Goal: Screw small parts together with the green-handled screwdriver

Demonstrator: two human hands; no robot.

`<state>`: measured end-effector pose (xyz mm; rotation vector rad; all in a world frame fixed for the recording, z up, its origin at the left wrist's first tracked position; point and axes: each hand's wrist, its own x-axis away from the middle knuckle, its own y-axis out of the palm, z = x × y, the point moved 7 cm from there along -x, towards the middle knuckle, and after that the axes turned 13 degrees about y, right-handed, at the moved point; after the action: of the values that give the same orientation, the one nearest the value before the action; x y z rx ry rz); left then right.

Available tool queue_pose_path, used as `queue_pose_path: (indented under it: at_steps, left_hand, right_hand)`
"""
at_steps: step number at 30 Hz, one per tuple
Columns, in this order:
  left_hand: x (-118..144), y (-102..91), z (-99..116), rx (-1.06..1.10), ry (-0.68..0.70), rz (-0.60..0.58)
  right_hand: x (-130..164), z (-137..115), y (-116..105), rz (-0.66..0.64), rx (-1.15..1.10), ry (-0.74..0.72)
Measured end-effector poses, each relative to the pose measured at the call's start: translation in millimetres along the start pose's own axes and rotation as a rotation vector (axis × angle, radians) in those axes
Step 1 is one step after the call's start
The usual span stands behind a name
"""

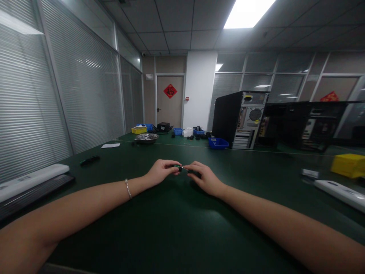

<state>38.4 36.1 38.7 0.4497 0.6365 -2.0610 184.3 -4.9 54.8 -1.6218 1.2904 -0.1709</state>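
Note:
Pinched in the fingertips of my left hand [163, 172] is a small green and black part [178, 168], too small to make out in detail. My right hand [205, 178] is closed round the dark handle of a small screwdriver [184, 168]. Its thin metal shaft points left and its tip meets the green and black part, or lies very close to it. Both hands are just above the green table [182, 232], a short gap apart. My fingers hide most of the screwdriver's handle and some of the part.
A metal bowl [146, 138], a yellow tray [139, 130] and a blue bin [218, 143] stand further back. Black computer towers [228, 118] rise at the back right. A dark green-black object [90, 160] lies left; a yellow box [349, 165] sits at the right edge.

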Motion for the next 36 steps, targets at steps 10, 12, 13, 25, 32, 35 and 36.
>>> queue_pose_path:
  at_steps: [10,12,13,25,32,35,36]
  left_hand:
    - [0.4,2.5,0.5,0.103,-0.072,0.013]
    - [0.7,3.7,2.4,0.105,-0.095,0.026]
    - [0.9,4.5,3.2,0.109,-0.104,0.030]
    - [-0.7,2.9,-3.0,0.132,-0.057,0.023]
    - [0.4,2.4,-5.3,0.164,-0.055,0.039]
    - [1.0,6.5,-6.2,0.218,-0.075,-0.003]
    - [1.1,7.7,-6.4,0.233,-0.079,-0.017]
  right_hand:
    - [1.9,-1.8,-1.0,0.005,0.013,-0.003]
    - [1.9,-1.0,-0.6,0.012,0.021,-0.004]
    - [1.9,-1.0,-0.4,0.014,0.021,-0.006]
    - [0.8,-4.6,-1.1,0.019,0.025,0.002]
    - [0.5,-2.4,-3.7,0.046,-0.030,0.033]
    - [0.3,-1.1,-4.3,0.037,-0.066,0.047]
    - [0.3,-1.2,-3.8,0.025,-0.074,0.044]
